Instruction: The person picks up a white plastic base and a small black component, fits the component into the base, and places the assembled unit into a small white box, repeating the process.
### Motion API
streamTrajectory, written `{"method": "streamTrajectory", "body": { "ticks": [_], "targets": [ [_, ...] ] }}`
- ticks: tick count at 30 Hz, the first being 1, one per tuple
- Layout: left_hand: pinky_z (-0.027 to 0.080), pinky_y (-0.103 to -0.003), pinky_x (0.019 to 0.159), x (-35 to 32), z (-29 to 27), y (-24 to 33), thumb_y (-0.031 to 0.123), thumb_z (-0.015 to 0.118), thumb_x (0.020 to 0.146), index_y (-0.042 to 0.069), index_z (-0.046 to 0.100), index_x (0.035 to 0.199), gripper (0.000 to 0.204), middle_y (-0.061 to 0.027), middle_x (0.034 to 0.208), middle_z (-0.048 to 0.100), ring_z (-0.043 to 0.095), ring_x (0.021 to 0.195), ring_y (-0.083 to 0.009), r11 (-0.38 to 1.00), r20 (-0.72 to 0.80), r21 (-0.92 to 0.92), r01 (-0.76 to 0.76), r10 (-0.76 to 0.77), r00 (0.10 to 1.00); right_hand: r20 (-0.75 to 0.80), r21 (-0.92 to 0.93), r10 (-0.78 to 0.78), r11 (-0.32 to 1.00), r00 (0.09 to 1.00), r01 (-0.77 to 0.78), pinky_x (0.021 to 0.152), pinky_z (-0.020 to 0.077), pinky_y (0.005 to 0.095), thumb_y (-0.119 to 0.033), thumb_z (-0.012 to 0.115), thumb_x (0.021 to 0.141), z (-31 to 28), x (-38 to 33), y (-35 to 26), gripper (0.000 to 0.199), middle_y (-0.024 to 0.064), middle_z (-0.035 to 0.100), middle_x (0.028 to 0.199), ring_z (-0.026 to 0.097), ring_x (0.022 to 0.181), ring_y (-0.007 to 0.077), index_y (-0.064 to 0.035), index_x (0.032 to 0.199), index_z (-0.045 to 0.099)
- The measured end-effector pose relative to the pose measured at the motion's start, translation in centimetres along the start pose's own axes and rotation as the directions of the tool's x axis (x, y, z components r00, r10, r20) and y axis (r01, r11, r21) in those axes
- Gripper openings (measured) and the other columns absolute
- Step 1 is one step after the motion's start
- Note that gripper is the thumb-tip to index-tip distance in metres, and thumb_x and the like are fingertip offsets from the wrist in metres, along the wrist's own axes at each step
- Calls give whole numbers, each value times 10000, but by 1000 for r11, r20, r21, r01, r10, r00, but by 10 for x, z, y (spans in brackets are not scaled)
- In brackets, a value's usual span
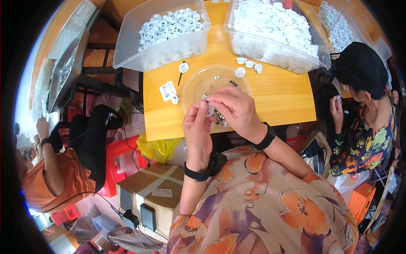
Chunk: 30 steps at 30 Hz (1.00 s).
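My left hand (198, 133) is closed on a small white round plastic part (210, 111), pinched between thumb and fingers. Just above it, my right hand (237, 109) has its thumb and forefinger pressed together at the part's upper edge. Whatever tiny piece those fingertips may hold is too small to name. Both hands are over a shallow round clear tray (190, 82), partly hiding it. Small metal pieces (220, 118) lie in the tray beside my fingers.
Two clear bins (169, 53) (270, 53) full of white plastic parts stand at the table's far side. Loose white parts (240, 73), a printed label card (168, 90) and a thin black tool (180, 79) lie around the tray. Co-workers (59, 173) (363, 114) sit left and right.
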State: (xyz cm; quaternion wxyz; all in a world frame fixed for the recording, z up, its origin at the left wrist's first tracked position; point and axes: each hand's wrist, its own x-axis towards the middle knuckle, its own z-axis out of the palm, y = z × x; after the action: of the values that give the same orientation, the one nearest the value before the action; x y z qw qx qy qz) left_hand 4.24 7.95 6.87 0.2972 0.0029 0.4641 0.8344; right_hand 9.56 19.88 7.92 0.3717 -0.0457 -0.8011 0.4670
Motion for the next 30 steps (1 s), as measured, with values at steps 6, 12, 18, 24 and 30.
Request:
{"method": "streamTrajectory", "body": {
  "ticks": [6, 12, 18, 24, 30],
  "targets": [
    [481, -202, 686, 1, -6, 2, 151, 555, 944, 43, 622, 987, 134, -9, 901, 642, 583, 779, -65, 1000, -3, 8, 18, -18, 1000, 54, 58, 47, 997, 997, -50, 640, 495, 315, 9, 625, 804, 0, 0, -2, 117, 116, 621, 861, 627, 757, 271, -14, 913, 659],
    [459, -190, 655, 2, -7, -1, 160, 571, 934, 51, 629, 968, 127, 6, 864, 635, 563, 745, -52, 999, -34, 50, -3, 4, 999, 84, 138, 117, 982, 990, -128, 642, 495, 305, 34, 594, 814, 0, -1, -2, 133, 128, 634, 857, 633, 746, 258, 0, 928, 654],
    [419, -184, 617, 1, -5, -1, 154, 593, 922, 59, 632, 961, 109, 9, 862, 630, 546, 731, -49, 994, -53, 101, -31, 37, 998, 108, 194, 271, 938, 956, -288, 608, 477, 283, 16, 621, 814, -4, -2, -4, 96, 118, 638, 823, 606, 680, 200, 10, 907, 645],
    [380, -174, 588, -1, 1, 1, 147, 611, 913, 50, 633, 921, 99, 15, 835, 622, 461, 642, -37, 994, -90, 103, -36, 46, 995, 78, 122, 211, 968, 974, -219, 588, 467, 301, -3, 644, 802, -4, -3, -3, 62, 118, 620, 781, 600, 672, 233, 9, 860, 628],
    [425, -188, 621, -1, -4, -1, 154, 606, 917, 53, 622, 952, 107, 6, 851, 624, 540, 723, -49, 996, -47, 82, -37, 41, 998, 83, 47, 175, 983, 981, -180, 611, 478, 332, -18, 647, 800, -6, -3, -5, 81, 128, 616, 808, 611, 719, 282, -5, 876, 622]
  ]
}}
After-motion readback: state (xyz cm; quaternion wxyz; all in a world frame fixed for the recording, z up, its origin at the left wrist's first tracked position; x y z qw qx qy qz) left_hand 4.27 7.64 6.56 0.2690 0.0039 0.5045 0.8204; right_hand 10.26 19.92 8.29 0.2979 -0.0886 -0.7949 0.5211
